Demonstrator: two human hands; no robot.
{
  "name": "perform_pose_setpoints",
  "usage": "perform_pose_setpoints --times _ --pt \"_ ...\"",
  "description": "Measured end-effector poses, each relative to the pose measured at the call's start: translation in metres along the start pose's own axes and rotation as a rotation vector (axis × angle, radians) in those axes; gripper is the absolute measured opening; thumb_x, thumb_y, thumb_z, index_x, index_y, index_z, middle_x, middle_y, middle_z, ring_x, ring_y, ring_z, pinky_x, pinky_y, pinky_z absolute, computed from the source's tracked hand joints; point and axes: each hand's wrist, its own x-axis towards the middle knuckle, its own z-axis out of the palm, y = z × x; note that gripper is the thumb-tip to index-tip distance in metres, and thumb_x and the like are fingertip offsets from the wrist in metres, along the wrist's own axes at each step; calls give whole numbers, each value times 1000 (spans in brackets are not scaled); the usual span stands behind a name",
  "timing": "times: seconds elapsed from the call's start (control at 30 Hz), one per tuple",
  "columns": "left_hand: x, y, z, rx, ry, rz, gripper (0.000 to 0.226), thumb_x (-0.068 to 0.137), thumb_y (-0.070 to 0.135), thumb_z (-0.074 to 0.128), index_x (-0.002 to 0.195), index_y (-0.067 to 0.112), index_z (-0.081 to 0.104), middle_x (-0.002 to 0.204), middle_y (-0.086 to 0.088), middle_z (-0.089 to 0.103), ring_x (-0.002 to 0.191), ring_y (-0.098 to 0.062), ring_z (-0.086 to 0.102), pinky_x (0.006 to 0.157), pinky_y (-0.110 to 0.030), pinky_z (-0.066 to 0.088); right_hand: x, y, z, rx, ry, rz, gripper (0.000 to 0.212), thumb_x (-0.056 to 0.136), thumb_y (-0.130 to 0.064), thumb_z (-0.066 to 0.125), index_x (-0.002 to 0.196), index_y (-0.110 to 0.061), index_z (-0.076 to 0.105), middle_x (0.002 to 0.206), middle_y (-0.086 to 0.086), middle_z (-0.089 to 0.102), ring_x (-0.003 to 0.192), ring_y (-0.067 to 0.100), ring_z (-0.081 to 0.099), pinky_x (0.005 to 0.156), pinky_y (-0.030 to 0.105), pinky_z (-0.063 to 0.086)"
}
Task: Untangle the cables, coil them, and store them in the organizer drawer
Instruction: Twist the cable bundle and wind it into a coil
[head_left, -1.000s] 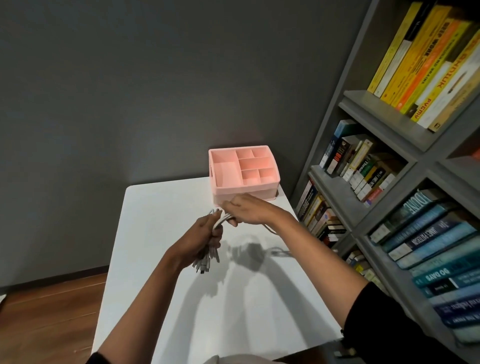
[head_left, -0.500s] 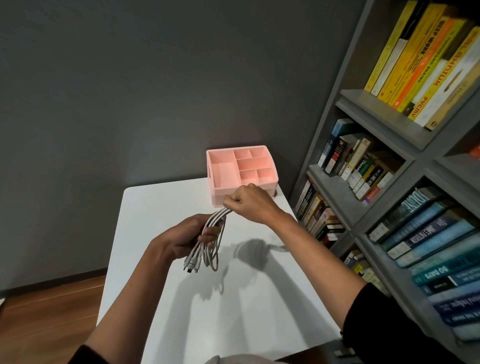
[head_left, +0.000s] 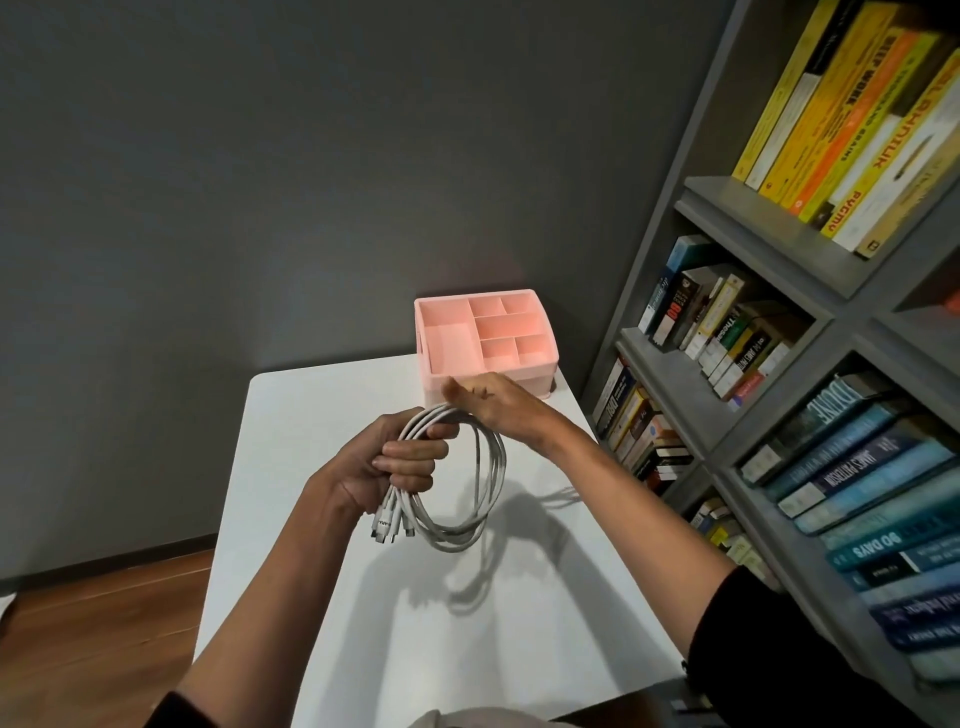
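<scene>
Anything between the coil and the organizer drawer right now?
Only the right hand: it sits at the top of the coil held in the left hand, right before the organizer. Nothing else shows on the table between them. The drawer looks unopened, partly hidden by that hand.

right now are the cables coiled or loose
Coiled: the white cables hang in round loops from the left hand, plug ends bunched below it.

Two hands: my left hand (head_left: 395, 462), my right hand (head_left: 493, 402). One coil of white cables (head_left: 488, 478), strands too bunched to count, at least three plug ends (head_left: 387, 530). One pink plastic organizer (head_left: 543, 375), six open compartments. One white table (head_left: 311, 415), one grey bookshelf (head_left: 753, 244).
</scene>
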Motion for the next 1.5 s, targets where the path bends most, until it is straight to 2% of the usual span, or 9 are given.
perform_pose_setpoints --times 0.23,0.5,0.7,0.87,1.07,1.2,1.33,1.4,1.5 --pt "-17 13 11 558 484 -41 25 90 13 41 68 14 53 41 8 33 28 -2 29 38 -17 37 -9 -3 0 42 -111 34 58 83 -50 67 55 -5 42 53 6 31 53 21 26 52 28 21" --pt "-16 31 33 843 796 -180 54 103 45 23 76 7 51 53 -2 45 43 -15 47 59 -30 51 -4 -12 3 -78 -44 71 64 78 -61 65 51 -6 48 54 11 33 53 21 28 55 31 24" --pt "3 13 30 1094 1091 69 47 101 37 28 59 17 36 51 1 30 44 -13 23 43 -21 26 4 -6 2 -31 -18 112 59 75 -62 66 56 -7 56 51 5 45 50 15 40 60 31 31" --pt "-2 18 23 1075 1118 214 40 95 21 30 55 18 33 51 2 25 44 -11 17 40 -18 15 -4 16 2 240 -152 152 19 83 -20 72 82 -2 65 62 4 63 65 16 61 71 29 48" --pt "6 11 14 1264 1375 349 43 96 20 30 62 4 50 56 -8 51 56 -28 42 54 -32 34 -4 13 21 350 115 234 11 81 -14 64 83 -3 61 45 -8 26 39 10 29 56 25 49" --pt "19 -3 7 1532 1644 505 47 102 18 23 86 -8 59 81 -27 62 77 -42 53 68 -40 35 4 8 35 124 441 241 25 81 -15 62 59 -12 50 52 1 37 52 16 31 46 25 30" --pt "28 -8 12 1507 1718 568 54 103 21 19 64 1 49 70 -22 55 69 -36 45 65 -36 30 8 13 48 -50 660 159 19 82 -12 58 70 2 62 62 17 57 60 29 44 57 33 38" --pt "24 -4 9 1400 1686 545 54 103 23 21 64 1 50 75 -23 57 74 -39 50 68 -38 34 11 16 43 -66 564 180 21 84 -15 60 73 3 63 60 14 54 59 27 45 57 31 38" --pt "15 3 4 1262 1566 466 43 102 19 24 112 -9 54 104 -30 60 101 -46 54 80 -42 40 11 14 28 54 245 217 29 83 -26 70 79 2 61 57 4 48 50 17 46 50 22 39"
